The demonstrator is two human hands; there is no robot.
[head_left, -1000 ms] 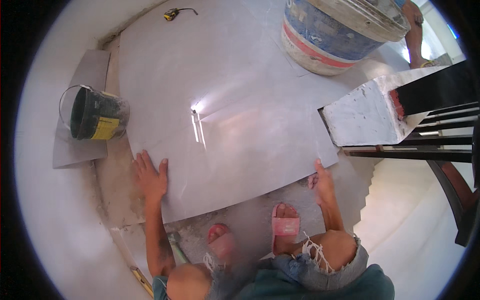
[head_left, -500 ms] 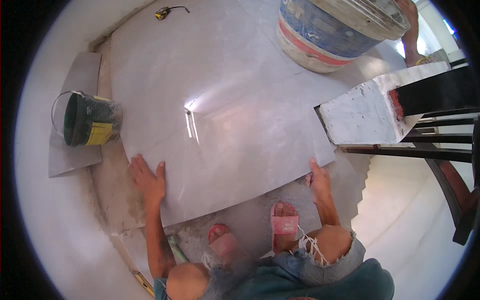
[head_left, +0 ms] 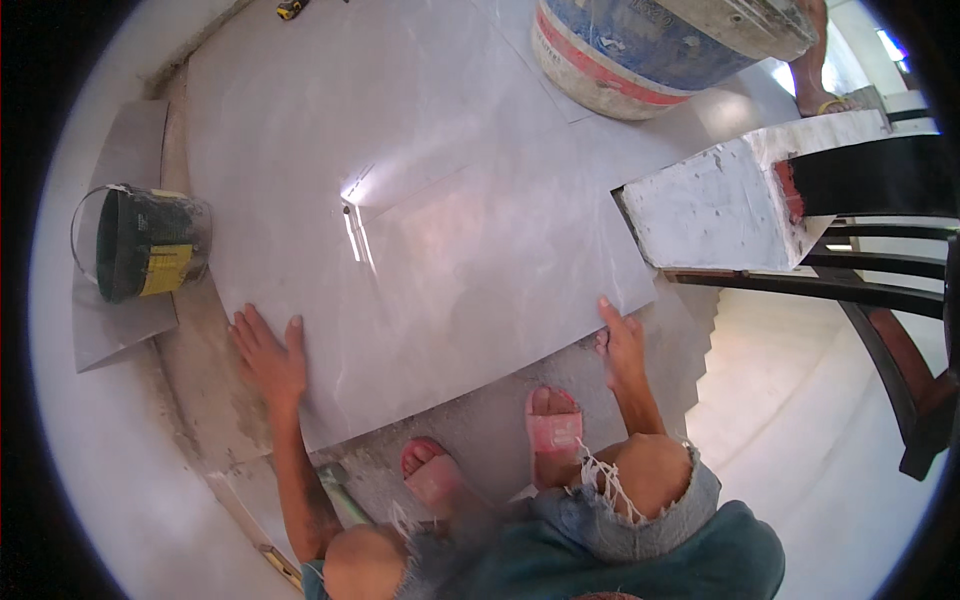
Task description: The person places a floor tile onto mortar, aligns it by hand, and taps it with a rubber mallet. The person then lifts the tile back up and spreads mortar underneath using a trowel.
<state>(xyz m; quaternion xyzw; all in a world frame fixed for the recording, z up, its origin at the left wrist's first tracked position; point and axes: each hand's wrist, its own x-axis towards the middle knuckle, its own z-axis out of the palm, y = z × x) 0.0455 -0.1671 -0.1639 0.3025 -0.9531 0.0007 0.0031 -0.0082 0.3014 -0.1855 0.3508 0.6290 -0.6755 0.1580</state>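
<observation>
A large glossy grey floor tile lies in front of me, its near edge running slantwise above my sandals. At the tile's left edge, my left hand rests flat with fingers spread, partly over the bare strip beside it. My right hand is at the near right corner, thumb on top of the tile and other fingers curled at its edge. Those fingertips are partly hidden. A hammer-like tool with a green handle lies by my left forearm.
Left, a dark green pail lies tipped on a grey tile piece. A big blue-and-white bucket stands far right, near another person's leg. A white block with black railing borders the right. A tape measure lies far left.
The view has shifted, so the surroundings sit further left and mostly a little higher or lower in the picture. Both hands keep their places on the tile, which shows no clear movement.
</observation>
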